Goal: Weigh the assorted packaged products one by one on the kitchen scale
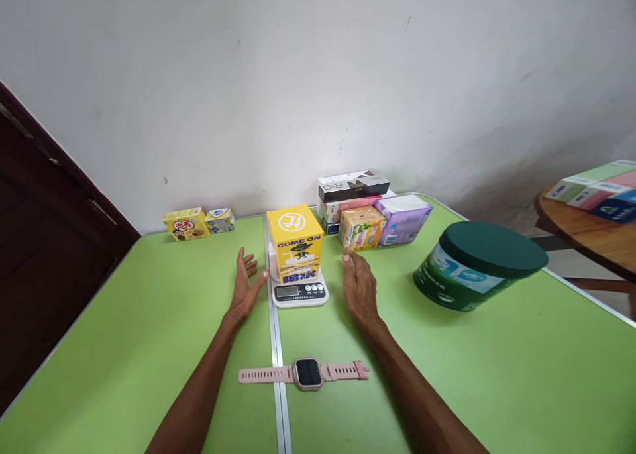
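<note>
A yellow box (pixel 299 245) marked "COME ON" stands upright on a white kitchen scale (pixel 300 301), whose dark display and round buttons face me. Left of the scale is my left hand (pixel 244 285), its fingers apart and nothing in it. My right hand (pixel 358 285) hovers or rests to the right of the scale, fingers stretched out together and holding nothing; a gap separates each hand from the box. Nearer to me, a pink smartwatch (pixel 309 373) lies flat with its strap spread out, between my forearms.
A large green tub (pixel 472 272) with a dark lid stands on the right. Behind the scale are a black-and-white box (pixel 354 187), an orange pack (pixel 362 227) and a purple pack (pixel 403 219). Two small boxes, one yellow (pixel 185 225), sit back left on the green table (pixel 149 335).
</note>
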### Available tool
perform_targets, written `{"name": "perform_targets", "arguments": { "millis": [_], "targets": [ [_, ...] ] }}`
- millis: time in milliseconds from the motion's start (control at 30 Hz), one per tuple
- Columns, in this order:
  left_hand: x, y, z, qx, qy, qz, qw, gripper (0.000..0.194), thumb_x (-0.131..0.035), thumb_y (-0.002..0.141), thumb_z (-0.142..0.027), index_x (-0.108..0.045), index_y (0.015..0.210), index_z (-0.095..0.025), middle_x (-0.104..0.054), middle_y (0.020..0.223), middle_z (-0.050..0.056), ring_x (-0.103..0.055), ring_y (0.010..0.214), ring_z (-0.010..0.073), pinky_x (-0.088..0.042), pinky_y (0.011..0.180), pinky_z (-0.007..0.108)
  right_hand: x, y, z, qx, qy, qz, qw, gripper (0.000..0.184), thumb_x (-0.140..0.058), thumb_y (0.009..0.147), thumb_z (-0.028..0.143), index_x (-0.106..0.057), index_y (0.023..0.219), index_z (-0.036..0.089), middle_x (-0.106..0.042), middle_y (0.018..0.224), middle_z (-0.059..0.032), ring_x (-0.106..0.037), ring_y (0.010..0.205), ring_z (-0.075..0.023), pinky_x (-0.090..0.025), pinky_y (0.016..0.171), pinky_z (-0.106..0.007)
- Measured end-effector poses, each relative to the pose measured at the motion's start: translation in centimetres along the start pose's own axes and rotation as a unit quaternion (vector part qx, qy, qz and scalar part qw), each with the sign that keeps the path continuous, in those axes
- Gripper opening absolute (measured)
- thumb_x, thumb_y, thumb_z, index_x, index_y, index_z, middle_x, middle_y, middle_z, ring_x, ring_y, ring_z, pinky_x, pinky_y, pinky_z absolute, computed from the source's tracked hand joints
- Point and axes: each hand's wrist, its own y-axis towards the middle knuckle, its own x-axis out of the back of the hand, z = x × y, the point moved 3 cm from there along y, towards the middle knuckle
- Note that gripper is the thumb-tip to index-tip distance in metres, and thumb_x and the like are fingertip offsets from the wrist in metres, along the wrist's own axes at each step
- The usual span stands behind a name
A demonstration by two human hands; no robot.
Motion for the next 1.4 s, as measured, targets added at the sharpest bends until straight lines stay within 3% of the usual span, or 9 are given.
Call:
{"name": "perform_targets", "arguments": {
  "millis": [167,300,400,500,633,833,967,1167,1400],
  "targets": [
    [-2.7,1.4,-4.9,-0.081,0.057,0.052,0.994,0.133,-0.093,0.067,-0.054,-0.010,0.167,-0.026,-0.028,0.170,0.021,-0.028,0.160,0.0384,-0.026,0.129,0.056,-1.1,-1.3,3.8,0.064,0.041,0.031,0.997,0.059,-0.036,0.107,0.057,-0.061,0.141,0.015,-0.065,0.144,-0.0194,-0.060,0.136,-0.0309,-0.046,0.116,-0.056],
    [-4.0,4.0,-8.1,-0.090,0.013,0.148,0.985,0.120,-0.097,0.062,-0.047,-0.031,0.159,-0.023,-0.048,0.159,0.018,-0.050,0.145,0.0363,-0.042,0.121,0.052,-1.4,-2.0,6.5,0.093,0.050,0.056,0.993,0.050,-0.040,0.108,0.052,-0.063,0.138,0.019,-0.069,0.136,-0.0158,-0.065,0.127,-0.0293,-0.052,0.110,-0.051],
    [-3.3,5.0,-8.9,-0.079,0.014,0.156,0.984,0.104,-0.099,0.059,-0.043,-0.047,0.146,-0.019,-0.061,0.145,0.017,-0.062,0.130,0.0347,-0.051,0.111,0.051,-1.4,-1.9,7.8,0.085,0.046,0.077,0.992,0.047,-0.044,0.107,0.050,-0.062,0.136,0.017,-0.073,0.125,-0.0157,-0.071,0.112,-0.0289,-0.059,0.097,-0.047],
    [-0.6,4.4,-9.0,-0.080,0.002,0.123,0.989,0.095,-0.098,0.061,-0.040,-0.051,0.141,-0.019,-0.063,0.143,0.017,-0.063,0.130,0.0344,-0.052,0.110,0.050,-2.5,-1.9,9.8,0.109,0.056,0.120,0.985,0.044,-0.050,0.106,0.047,-0.059,0.139,0.018,-0.072,0.125,-0.0152,-0.073,0.106,-0.0280,-0.061,0.091,-0.044],
    [6.1,2.7,-8.2,-0.063,-0.003,0.058,0.996,0.097,-0.098,0.062,-0.037,-0.049,0.144,-0.021,-0.064,0.144,0.016,-0.064,0.131,0.0354,-0.051,0.113,0.054,-6.8,-3.3,12.8,0.165,0.074,0.214,0.960,0.049,-0.052,0.106,0.044,-0.052,0.149,0.021,-0.066,0.140,-0.0165,-0.066,0.124,-0.0302,-0.058,0.103,-0.049],
    [18.3,1.9,-3.6,0.034,0.040,-0.105,0.993,0.090,-0.099,0.058,-0.041,-0.053,0.131,-0.019,-0.069,0.134,0.016,-0.067,0.126,0.0383,-0.056,0.106,0.057,-14.7,-7.3,14.2,0.201,0.073,0.366,0.906,0.062,-0.050,0.105,0.039,-0.035,0.163,0.022,-0.053,0.154,-0.0185,-0.055,0.141,-0.0316,-0.051,0.115,-0.054],
    [23.4,2.8,-0.5,0.054,0.024,-0.149,0.987,0.091,-0.098,0.055,-0.044,-0.051,0.128,-0.019,-0.071,0.129,0.016,-0.070,0.121,0.0368,-0.057,0.103,0.059,-20.3,-8.3,14.8,0.197,0.039,0.460,0.865,0.068,-0.056,0.101,0.038,-0.035,0.163,0.019,-0.050,0.159,-0.0180,-0.048,0.148,-0.0330,-0.039,0.124,-0.054],
    [27.3,5.8,1.3,0.048,0.040,-0.135,0.989,0.087,-0.098,0.053,-0.040,-0.055,0.126,-0.021,-0.074,0.121,0.013,-0.073,0.115,0.0343,-0.058,0.101,0.058,-30.6,-8.5,16.4,0.087,0.024,0.538,0.838,0.088,-0.061,0.097,0.039,-0.018,0.169,0.015,-0.024,0.176,-0.0168,-0.018,0.164,-0.0325,-0.021,0.132,-0.054],
    [25.8,5.4,5.2,0.022,0.137,-0.350,0.926,0.078,-0.092,0.060,-0.038,-0.048,0.123,-0.023,-0.065,0.121,0.011,-0.066,0.124,0.0337,-0.054,0.108,0.057,-34.7,-10.4,15.9,0.137,0.017,0.502,0.854,0.078,-0.053,0.098,0.032,-0.024,0.167,0.009,-0.029,0.174,-0.0181,-0.028,0.161,-0.0306,-0.020,0.132,-0.051]
  ]
}}
